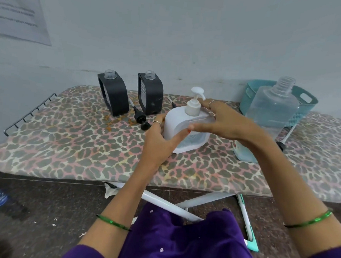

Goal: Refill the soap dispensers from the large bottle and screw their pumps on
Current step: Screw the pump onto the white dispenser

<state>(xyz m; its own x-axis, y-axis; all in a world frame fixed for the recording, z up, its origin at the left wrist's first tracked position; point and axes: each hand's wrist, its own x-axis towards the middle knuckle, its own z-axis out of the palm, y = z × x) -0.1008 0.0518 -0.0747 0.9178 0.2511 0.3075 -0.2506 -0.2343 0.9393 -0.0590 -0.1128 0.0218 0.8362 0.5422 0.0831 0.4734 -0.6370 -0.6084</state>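
White dispenser (182, 129) stands upright between both hands, left hand (161, 136) cupping its side, right hand (226, 122) spread just beside its pump (195, 102).

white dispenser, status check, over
Left hand grips white dispenser, pump on. Right hand open over it. Two black dispensers uncapped, large bottle open. Nothing blocking.

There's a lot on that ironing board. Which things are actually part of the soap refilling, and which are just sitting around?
Part of the job:
white soap dispenser, held by left hand and right hand
two black dispensers, necks open
loose black pumps
large clear bottle, uncapped

Just lying about:
teal basket
paper sheet on wall
ironing board underneath
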